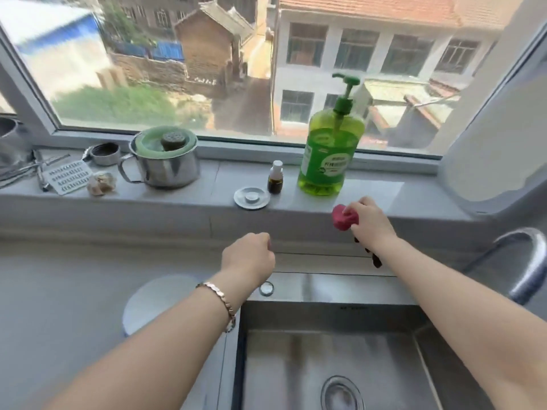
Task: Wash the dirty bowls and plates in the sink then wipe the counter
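Note:
My right hand [370,223] grips a pink cloth [342,218] at the front edge of the window sill, just below the green dish soap bottle [330,149]. A dark end of the cloth hangs under my wrist. My left hand [248,257] hovers above the counter behind the sink with its fingers curled and nothing in it. The steel sink [325,356] lies below both arms, with its drain [340,393] showing and no dishes visible in it. A white plate [148,303] sits on the counter left of the sink, partly hidden by my left forearm.
On the sill stand a steel pot with a green lid [164,161], a small dark bottle [276,180], a white sink plug [251,197], a blister pack [68,180] and a small tin [105,153]. The faucet [521,261] curves at the right.

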